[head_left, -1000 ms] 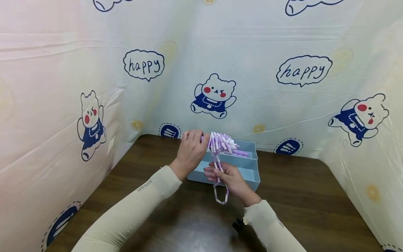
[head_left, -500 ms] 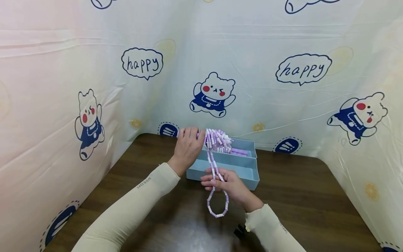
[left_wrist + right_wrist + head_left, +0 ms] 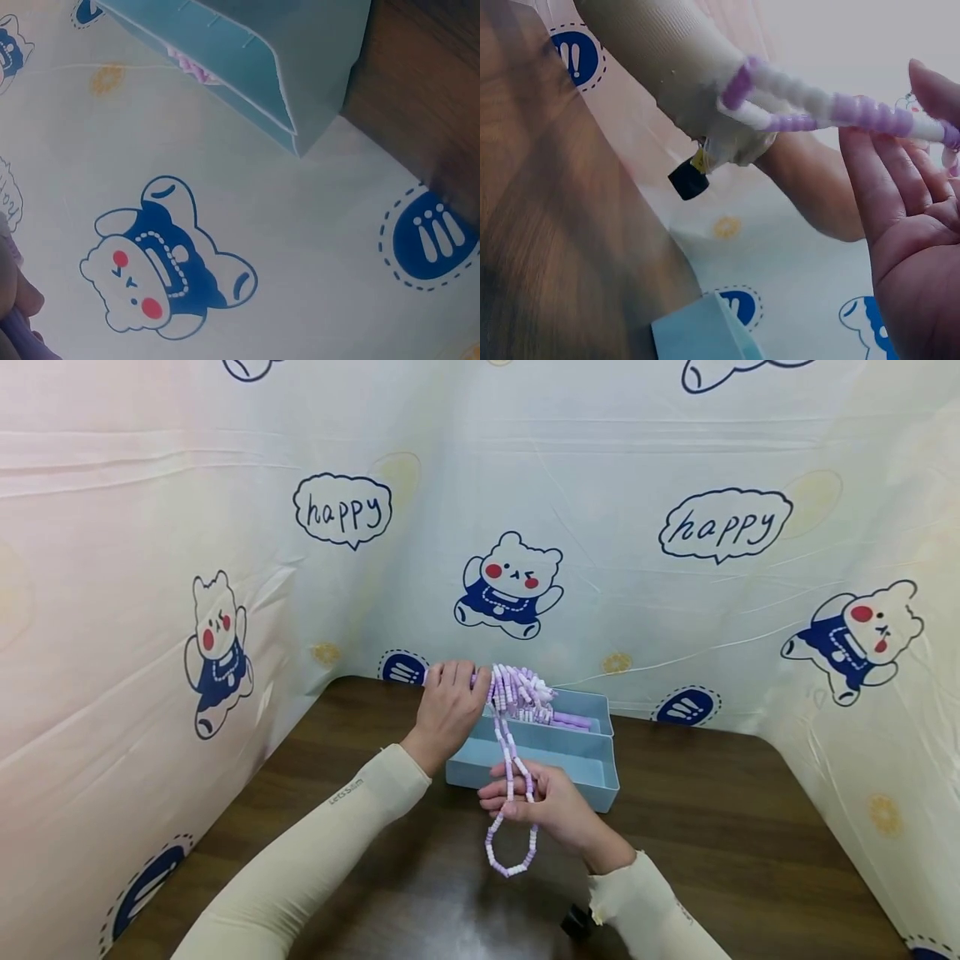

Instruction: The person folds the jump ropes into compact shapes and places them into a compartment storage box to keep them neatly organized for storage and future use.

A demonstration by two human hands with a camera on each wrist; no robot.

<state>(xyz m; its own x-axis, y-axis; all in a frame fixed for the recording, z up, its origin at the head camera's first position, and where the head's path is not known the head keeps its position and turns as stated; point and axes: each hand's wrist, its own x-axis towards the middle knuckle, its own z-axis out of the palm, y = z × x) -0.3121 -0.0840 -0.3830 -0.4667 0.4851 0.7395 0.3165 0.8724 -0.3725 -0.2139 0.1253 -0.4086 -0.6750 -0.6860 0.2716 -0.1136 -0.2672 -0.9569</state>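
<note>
A beaded jump rope (image 3: pixel 516 685), purple and white, is bunched over the rear of a light-blue two-compartment box (image 3: pixel 540 743). My left hand (image 3: pixel 448 697) grips the bunch at its left end; in the left wrist view only a bit of that hand (image 3: pixel 22 296) shows at the left edge. One long loop (image 3: pixel 512 870) hangs down in front of the box. My right hand (image 3: pixel 543 797) has its fingers straight behind this loop, the thumb in front. The right wrist view shows the beads lying across the straight fingers (image 3: pixel 885 169), the thumb apart above them.
A purple rod (image 3: pixel 572 720) shows in the box's rear compartment; whether it belongs to the held rope, I cannot tell. The dark wooden table (image 3: pixel 720 827) is bordered by a printed cloth backdrop (image 3: pixel 615 585). A small black device (image 3: pixel 576 922) sits under the right wrist.
The loop has been drawn out longer below my right hand, which has moved slightly down. The left hand and its bunch shifted slightly left and up, uncovering more of the rear compartment.
</note>
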